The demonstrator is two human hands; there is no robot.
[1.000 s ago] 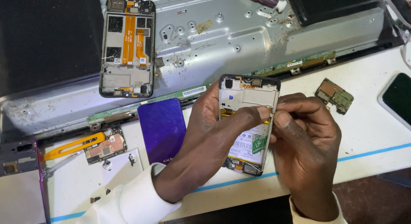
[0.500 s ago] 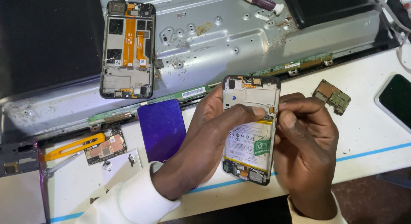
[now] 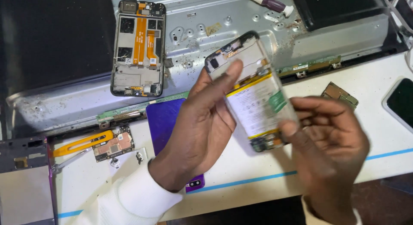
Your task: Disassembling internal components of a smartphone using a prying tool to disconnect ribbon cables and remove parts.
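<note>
Holding an opened smartphone point(image 3: 251, 94) above the white worktable point(image 3: 258, 173), the person keeps its exposed battery side turned upward, presumably so the internals stay in view; the left hand point(image 3: 202, 130) cradles the body from beneath with the thumb pressed across its upper half; the right hand point(image 3: 329, 145) pinches the lower edge near the connector board, fingers closed on it; motion blur hides finer contact. A second stripped phone frame point(image 3: 137, 48) with orange flex cables lies apart on the grey metal panel point(image 3: 223, 31); a purple back cover point(image 3: 165, 122) rests beneath the left wrist; a small circuit board point(image 3: 114, 144) and yellow pry tool point(image 3: 81, 143) lie nearby.
</note>
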